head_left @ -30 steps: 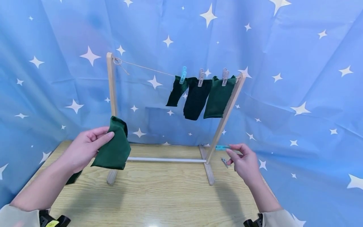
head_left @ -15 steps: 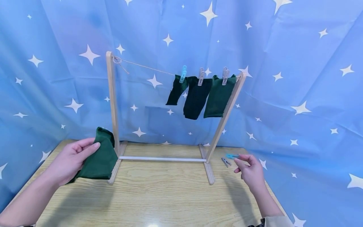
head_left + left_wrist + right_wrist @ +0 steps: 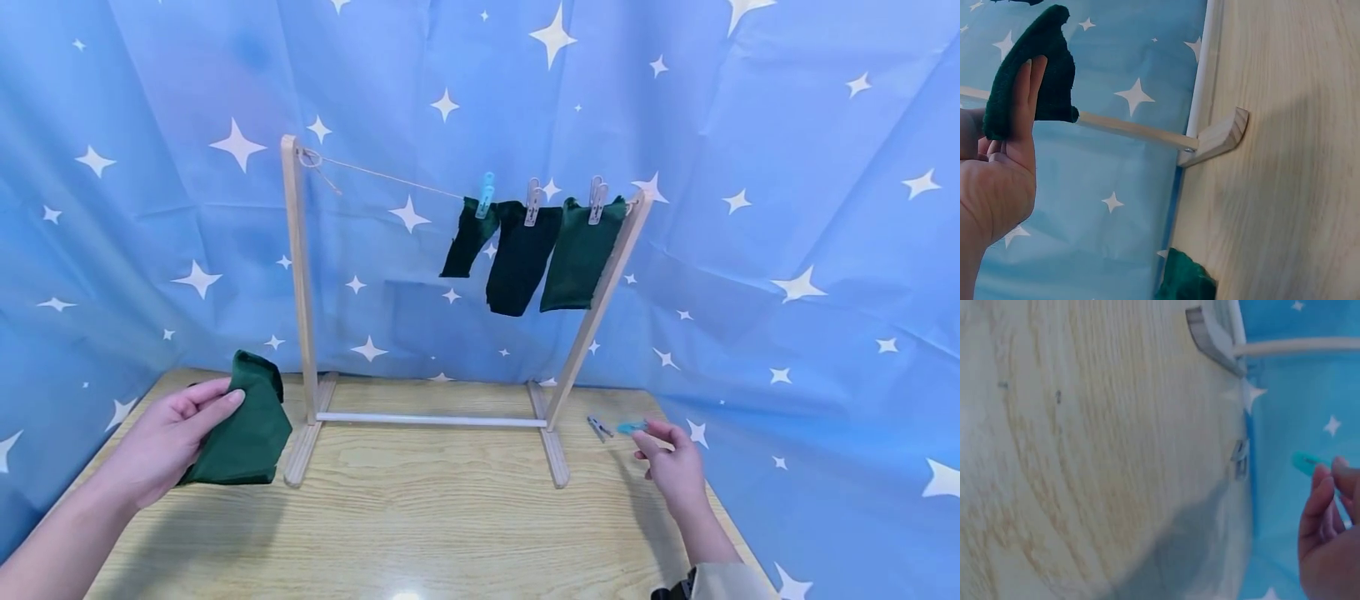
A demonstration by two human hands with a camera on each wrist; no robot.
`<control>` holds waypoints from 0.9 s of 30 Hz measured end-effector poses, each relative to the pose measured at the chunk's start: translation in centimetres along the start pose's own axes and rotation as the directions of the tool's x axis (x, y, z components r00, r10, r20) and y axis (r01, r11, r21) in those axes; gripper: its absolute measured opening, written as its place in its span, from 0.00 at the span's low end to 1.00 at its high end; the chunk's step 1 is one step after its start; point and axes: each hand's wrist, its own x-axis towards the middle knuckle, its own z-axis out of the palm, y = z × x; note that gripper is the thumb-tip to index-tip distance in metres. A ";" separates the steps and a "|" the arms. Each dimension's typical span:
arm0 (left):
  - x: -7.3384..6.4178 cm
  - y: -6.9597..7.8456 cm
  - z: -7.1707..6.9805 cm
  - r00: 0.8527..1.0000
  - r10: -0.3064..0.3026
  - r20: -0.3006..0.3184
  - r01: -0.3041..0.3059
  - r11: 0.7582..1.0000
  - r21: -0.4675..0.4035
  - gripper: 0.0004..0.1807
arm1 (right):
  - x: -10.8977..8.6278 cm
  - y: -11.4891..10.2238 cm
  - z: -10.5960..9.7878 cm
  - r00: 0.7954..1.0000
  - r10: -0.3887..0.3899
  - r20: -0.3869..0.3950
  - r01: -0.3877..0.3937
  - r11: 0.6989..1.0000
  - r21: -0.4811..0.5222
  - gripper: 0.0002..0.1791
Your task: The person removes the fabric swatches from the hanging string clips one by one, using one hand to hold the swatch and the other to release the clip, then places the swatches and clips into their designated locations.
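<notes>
Where starry drapery backs a table, left hand pinches cloth, right hand clothespin.

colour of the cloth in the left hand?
Dark green cloth, clearest in the head view.

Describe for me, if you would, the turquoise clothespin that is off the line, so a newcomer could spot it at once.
Start at the wooden rack on the table and move right in the head view to the right hand. It pinches the turquoise clothespin, whose colour sets it apart from the greyish clothespin lying on the table nearby.
</notes>
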 end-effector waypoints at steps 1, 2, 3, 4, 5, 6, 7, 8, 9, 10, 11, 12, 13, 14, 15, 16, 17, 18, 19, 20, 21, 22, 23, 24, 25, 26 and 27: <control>0.0 -0.1 -0.1 1.000 -0.008 -0.004 0.008 1.000 -0.001 0.41 | 0.2 0.4 0.0 1.000 0.010 -0.013 -0.010 1.000 -0.003 0.30; -0.1 -0.3 -0.1 1.000 -0.020 -0.010 0.020 1.000 0.005 0.42 | 0.4 0.7 -0.1 1.000 0.018 -0.023 -0.018 1.000 -0.007 0.30; -0.1 -0.4 -0.1 0.999 -0.030 -0.015 0.030 0.999 0.019 0.42 | 0.6 1.1 -0.1 0.999 0.025 -0.031 -0.026 1.000 -0.007 0.30; -0.2 -0.5 -0.2 0.999 -0.041 -0.022 0.042 0.999 0.033 0.42 | 0.8 1.4 -0.1 0.999 0.034 -0.040 -0.034 0.999 -0.002 0.30; -0.2 -0.7 -0.2 0.998 -0.051 -0.027 0.052 0.997 0.048 0.43 | 1.0 1.7 -0.2 0.998 0.046 -0.049 -0.046 0.999 0.004 0.31; -0.3 -0.8 -0.3 0.998 -0.058 -0.030 0.060 0.996 0.063 0.43 | 1.2 2.1 -0.2 0.997 0.054 -0.056 -0.054 0.999 0.007 0.31; -0.3 -0.9 -0.3 0.998 -0.062 -0.034 0.064 0.995 0.077 0.43 | 1.5 2.4 -0.3 0.996 0.059 -0.059 -0.059 0.998 0.008 0.32; -0.4 -1.0 -0.4 0.997 -0.063 -0.034 0.066 0.994 0.087 0.43 | 1.8 2.7 -0.4 0.996 0.068 -0.064 -0.068 0.998 0.008 0.32; -0.4 -1.1 -0.5 0.997 -0.065 -0.036 0.068 0.994 0.088 0.43 | 2.0 3.0 -0.5 0.995 0.074 -0.065 -0.074 0.997 0.006 0.33; -0.5 -1.2 -0.6 0.997 -0.069 -0.040 0.072 0.994 0.082 0.43 | 2.3 3.3 -0.5 0.994 0.084 -0.068 -0.084 0.996 0.005 0.33; -0.5 -1.3 -0.7 0.997 -0.071 -0.043 0.075 0.994 0.078 0.43 | 2.6 3.6 -0.6 0.993 0.098 -0.070 -0.098 0.995 -0.001 0.32; -0.5 -1.5 -0.8 0.996 -0.073 -0.046 0.076 0.994 0.077 0.43 | 2.8 3.8 -0.6 0.992 0.110 -0.068 -0.111 0.994 -0.007 0.32; -0.6 -1.6 -0.9 0.996 -0.075 -0.050 0.079 0.994 0.076 0.43 | 3.1 4.1 -0.6 0.991 0.119 -0.066 -0.120 0.993 -0.008 0.33; -0.6 -1.7 -1.0 0.995 -0.079 -0.055 0.083 0.994 0.075 0.43 | 3.3 4.2 -0.5 0.989 0.133 -0.066 -0.133 0.991 -0.006 0.32; -0.6 -1.8 -1.1 0.995 -0.083 -0.058 0.087 0.993 0.075 0.43 | 3.5 4.4 -0.5 0.988 0.141 -0.065 -0.142 0.990 -0.002 0.32; -0.6 -1.9 -1.2 0.995 -0.086 -0.059 0.090 0.993 0.078 0.44 | 3.8 4.6 -0.4 0.986 0.151 -0.065 -0.151 0.988 -0.001 0.32; -0.6 -2.1 -1.3 0.994 -0.089 -0.060 0.093 0.992 0.082 0.44 | 3.9 4.7 -0.3 0.986 0.156 -0.064 -0.156 0.988 -0.001 0.32; -0.6 -2.2 -1.4 0.994 -0.092 -0.066 0.098 0.991 0.087 0.44 | 4.1 4.8 -0.2 0.985 0.158 -0.065 -0.158 0.987 0.001 0.32; -0.6 -2.3 -1.4 0.993 -0.096 -0.073 0.103 0.990 0.093 0.44 | 4.3 4.9 -0.2 0.985 0.157 -0.067 -0.157 0.988 -0.003 0.32; -0.6 -2.4 -1.5 0.992 -0.099 -0.081 0.107 0.989 0.099 0.44 | 4.4 5.0 -0.1 0.985 0.159 -0.068 -0.160 0.987 -0.010 0.32; -0.6 -2.4 -1.6 0.991 -0.100 -0.088 0.109 0.988 0.107 0.44 | 4.6 5.1 0.0 0.985 0.161 -0.067 -0.163 0.987 -0.018 0.32; -0.6 -2.5 -1.6 0.990 -0.103 -0.095 0.113 0.987 0.112 0.44 | 4.7 5.2 0.1 0.985 0.160 -0.068 -0.162 0.986 -0.028 0.31; -0.6 -2.5 -1.7 0.990 -0.104 -0.099 0.116 0.986 0.121 0.44 | 4.9 5.3 0.2 0.985 0.160 -0.068 -0.163 0.986 -0.035 0.31; -0.6 -2.6 -1.8 0.989 -0.107 -0.102 0.120 0.984 0.129 0.44 | 5.0 5.4 0.3 0.985 0.158 -0.065 -0.161 0.986 -0.051 0.31; -0.6 -2.6 -1.9 0.989 -0.111 -0.101 0.125 0.983 0.135 0.44 | 5.2 5.5 0.4 0.985 0.161 -0.062 -0.164 0.984 -0.061 0.32; -0.5 -2.6 -2.0 0.988 -0.115 -0.101 0.128 0.982 0.137 0.44 | 5.3 5.6 0.5 0.985 0.164 -0.059 -0.168 0.983 -0.072 0.32; -0.4 -2.7 -2.1 0.988 -0.119 -0.097 0.132 0.982 0.137 0.45 | 5.4 5.7 0.5 0.985 0.165 -0.056 -0.170 0.982 -0.085 0.32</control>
